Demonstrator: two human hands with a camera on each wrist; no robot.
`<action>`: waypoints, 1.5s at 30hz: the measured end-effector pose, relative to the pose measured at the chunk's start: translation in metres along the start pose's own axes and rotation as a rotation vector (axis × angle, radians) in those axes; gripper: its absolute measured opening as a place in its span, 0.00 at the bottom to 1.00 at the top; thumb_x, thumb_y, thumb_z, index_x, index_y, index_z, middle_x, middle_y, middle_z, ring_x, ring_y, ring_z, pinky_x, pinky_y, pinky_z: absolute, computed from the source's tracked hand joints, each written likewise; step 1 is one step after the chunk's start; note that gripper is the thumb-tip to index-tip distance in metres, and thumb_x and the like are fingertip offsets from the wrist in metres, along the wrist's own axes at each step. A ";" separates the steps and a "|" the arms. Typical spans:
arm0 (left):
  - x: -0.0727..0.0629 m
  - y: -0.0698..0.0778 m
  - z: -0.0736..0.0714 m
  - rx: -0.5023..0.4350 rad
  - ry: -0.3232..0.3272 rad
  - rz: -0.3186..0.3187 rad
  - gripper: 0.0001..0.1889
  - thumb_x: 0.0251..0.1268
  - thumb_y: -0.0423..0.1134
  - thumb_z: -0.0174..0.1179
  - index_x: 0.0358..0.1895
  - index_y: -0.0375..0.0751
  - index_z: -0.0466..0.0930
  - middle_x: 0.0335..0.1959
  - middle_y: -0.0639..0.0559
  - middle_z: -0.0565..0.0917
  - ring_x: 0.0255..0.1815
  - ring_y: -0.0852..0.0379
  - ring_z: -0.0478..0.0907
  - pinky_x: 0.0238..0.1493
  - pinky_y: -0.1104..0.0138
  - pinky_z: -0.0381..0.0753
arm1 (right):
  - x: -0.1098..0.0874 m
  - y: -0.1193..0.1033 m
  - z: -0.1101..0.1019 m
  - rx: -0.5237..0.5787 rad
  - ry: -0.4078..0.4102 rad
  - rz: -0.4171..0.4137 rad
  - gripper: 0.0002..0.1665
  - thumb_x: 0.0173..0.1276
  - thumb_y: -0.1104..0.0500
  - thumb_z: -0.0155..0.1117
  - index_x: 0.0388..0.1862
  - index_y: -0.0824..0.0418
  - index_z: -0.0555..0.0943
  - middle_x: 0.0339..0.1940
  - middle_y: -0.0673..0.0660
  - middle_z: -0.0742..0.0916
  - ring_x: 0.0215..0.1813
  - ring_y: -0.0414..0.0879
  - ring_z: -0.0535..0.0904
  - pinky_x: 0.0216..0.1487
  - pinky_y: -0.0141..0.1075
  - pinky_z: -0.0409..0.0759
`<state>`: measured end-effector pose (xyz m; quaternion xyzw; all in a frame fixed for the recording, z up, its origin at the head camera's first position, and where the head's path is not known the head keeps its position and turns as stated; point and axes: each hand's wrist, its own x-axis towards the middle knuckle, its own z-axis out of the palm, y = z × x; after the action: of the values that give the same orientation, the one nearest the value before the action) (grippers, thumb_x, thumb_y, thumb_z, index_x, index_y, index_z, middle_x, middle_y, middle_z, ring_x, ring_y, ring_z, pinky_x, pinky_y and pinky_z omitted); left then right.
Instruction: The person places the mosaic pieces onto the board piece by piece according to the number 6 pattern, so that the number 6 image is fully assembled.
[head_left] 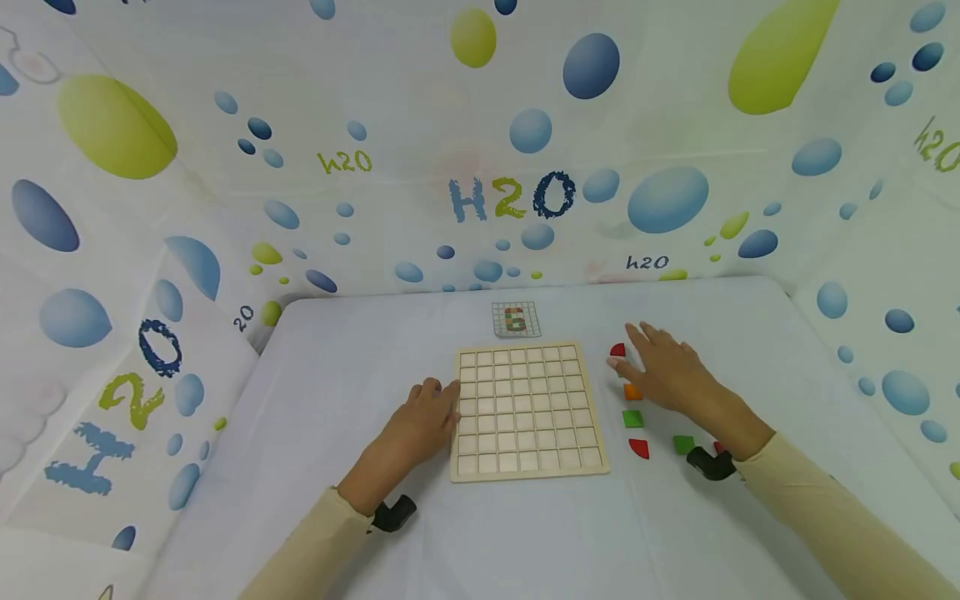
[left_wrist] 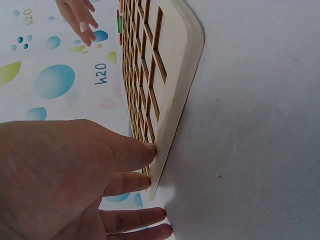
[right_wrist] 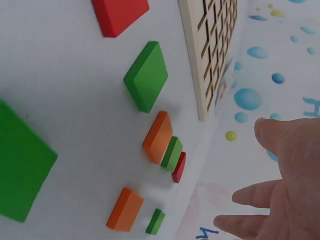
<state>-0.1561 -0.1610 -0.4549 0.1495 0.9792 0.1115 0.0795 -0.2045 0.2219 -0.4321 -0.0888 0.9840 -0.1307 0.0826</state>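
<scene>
A pale wooden grid board point(head_left: 528, 408) lies flat on the white table. My left hand point(head_left: 422, 421) is at its left side, with thumb point(left_wrist: 135, 152) and a fingertip touching the board's edge; its other fingers extend past it. To the right of the board, my right hand point(head_left: 663, 367) hovers palm down over small coloured pieces, its fingers spread and holding nothing. Among these are a red quarter-round piece point(head_left: 617, 350), an orange square point(head_left: 632, 392), a green square point(head_left: 633, 419) and another red quarter-round point(head_left: 639, 448). The right hand and wrist partly cover others.
Behind the board lies a small grid card point(head_left: 517, 319) with a coloured pattern. Near the right wrist sits a further green piece point(head_left: 683, 444). A second orange piece point(right_wrist: 125, 210) shows in the right wrist view. Patterned cloth point(head_left: 405, 225) hangs behind the table.
</scene>
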 end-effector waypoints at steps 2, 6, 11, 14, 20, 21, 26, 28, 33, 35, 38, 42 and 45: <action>-0.001 0.000 0.001 -0.014 0.001 -0.006 0.28 0.83 0.40 0.56 0.79 0.36 0.66 0.68 0.31 0.71 0.68 0.34 0.74 0.55 0.46 0.83 | 0.001 0.004 0.000 0.002 -0.002 0.007 0.50 0.81 0.39 0.57 0.86 0.68 0.54 0.83 0.76 0.61 0.83 0.74 0.55 0.75 0.74 0.53; -0.002 0.000 0.002 -0.034 0.012 -0.007 0.28 0.84 0.40 0.55 0.80 0.36 0.66 0.69 0.30 0.70 0.71 0.32 0.72 0.57 0.43 0.82 | 0.002 0.015 0.000 -0.006 -0.001 0.010 0.50 0.81 0.40 0.58 0.86 0.68 0.54 0.83 0.76 0.61 0.83 0.74 0.55 0.76 0.73 0.56; -0.002 0.002 0.002 -0.019 0.009 -0.006 0.28 0.84 0.40 0.54 0.80 0.35 0.65 0.71 0.28 0.69 0.73 0.30 0.70 0.61 0.41 0.81 | 0.004 0.028 -0.001 0.026 0.000 0.026 0.48 0.82 0.42 0.59 0.85 0.69 0.55 0.82 0.77 0.61 0.82 0.74 0.56 0.75 0.71 0.58; -0.003 0.003 0.002 -0.019 -0.001 -0.013 0.28 0.85 0.40 0.54 0.80 0.35 0.65 0.72 0.28 0.69 0.74 0.30 0.69 0.62 0.41 0.80 | 0.004 0.034 -0.001 0.054 -0.001 0.036 0.47 0.82 0.43 0.58 0.85 0.70 0.56 0.82 0.77 0.62 0.81 0.75 0.57 0.75 0.71 0.59; -0.004 0.003 0.002 -0.019 -0.003 -0.016 0.28 0.85 0.40 0.53 0.80 0.35 0.64 0.73 0.28 0.68 0.74 0.30 0.69 0.64 0.41 0.78 | 0.005 0.046 -0.004 0.088 0.004 0.054 0.46 0.82 0.44 0.59 0.84 0.71 0.57 0.80 0.78 0.64 0.78 0.76 0.60 0.72 0.74 0.61; -0.004 0.003 0.002 -0.017 -0.002 -0.015 0.28 0.85 0.40 0.53 0.80 0.36 0.64 0.73 0.28 0.68 0.74 0.30 0.69 0.64 0.41 0.79 | 0.005 0.049 -0.004 0.096 0.009 0.056 0.45 0.82 0.45 0.59 0.83 0.71 0.58 0.79 0.78 0.64 0.78 0.76 0.61 0.71 0.74 0.61; -0.004 0.001 0.003 -0.013 0.006 -0.006 0.27 0.85 0.40 0.53 0.80 0.36 0.65 0.73 0.28 0.69 0.73 0.29 0.69 0.62 0.39 0.79 | 0.006 0.062 -0.003 0.102 0.044 0.041 0.42 0.80 0.50 0.63 0.82 0.70 0.62 0.77 0.78 0.67 0.77 0.76 0.63 0.70 0.73 0.65; -0.004 0.001 0.004 -0.012 0.008 -0.002 0.27 0.85 0.40 0.53 0.80 0.36 0.65 0.72 0.28 0.69 0.73 0.29 0.70 0.61 0.39 0.80 | 0.007 0.068 -0.002 0.102 0.060 0.034 0.40 0.79 0.52 0.65 0.80 0.70 0.64 0.76 0.78 0.69 0.76 0.75 0.64 0.69 0.72 0.66; -0.004 0.000 0.005 -0.010 0.008 -0.003 0.27 0.85 0.41 0.54 0.80 0.37 0.65 0.72 0.28 0.69 0.73 0.29 0.70 0.61 0.38 0.79 | 0.011 0.079 -0.002 0.128 0.076 0.039 0.36 0.77 0.56 0.67 0.76 0.72 0.69 0.72 0.79 0.71 0.73 0.75 0.67 0.69 0.71 0.68; -0.004 0.000 0.005 -0.013 0.006 -0.005 0.27 0.85 0.41 0.53 0.80 0.37 0.65 0.73 0.28 0.69 0.73 0.29 0.69 0.61 0.38 0.79 | 0.013 0.082 -0.002 0.140 0.075 0.046 0.34 0.77 0.57 0.68 0.75 0.72 0.71 0.72 0.79 0.71 0.72 0.75 0.67 0.69 0.71 0.68; -0.004 0.000 0.004 -0.016 0.002 -0.007 0.27 0.85 0.41 0.53 0.81 0.39 0.65 0.73 0.28 0.68 0.74 0.30 0.69 0.62 0.38 0.79 | 0.014 0.087 -0.002 0.146 0.075 0.048 0.32 0.77 0.58 0.68 0.72 0.73 0.73 0.70 0.80 0.72 0.70 0.76 0.68 0.69 0.72 0.68; -0.004 -0.001 0.005 -0.016 0.002 0.001 0.27 0.85 0.42 0.53 0.81 0.41 0.65 0.74 0.28 0.68 0.75 0.30 0.68 0.63 0.38 0.78 | 0.015 0.090 -0.002 0.134 0.064 0.065 0.30 0.76 0.58 0.68 0.71 0.72 0.74 0.66 0.80 0.74 0.66 0.74 0.71 0.65 0.70 0.73; -0.004 -0.002 0.006 -0.015 0.001 0.005 0.27 0.86 0.42 0.53 0.81 0.41 0.65 0.74 0.28 0.68 0.75 0.30 0.68 0.63 0.38 0.78 | 0.016 0.092 -0.001 0.132 0.052 0.085 0.29 0.76 0.57 0.68 0.70 0.71 0.76 0.64 0.79 0.75 0.62 0.72 0.73 0.62 0.67 0.78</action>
<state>-0.1523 -0.1632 -0.4606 0.1512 0.9780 0.1192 0.0799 -0.2342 0.3064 -0.4582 -0.0378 0.9779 -0.1941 0.0683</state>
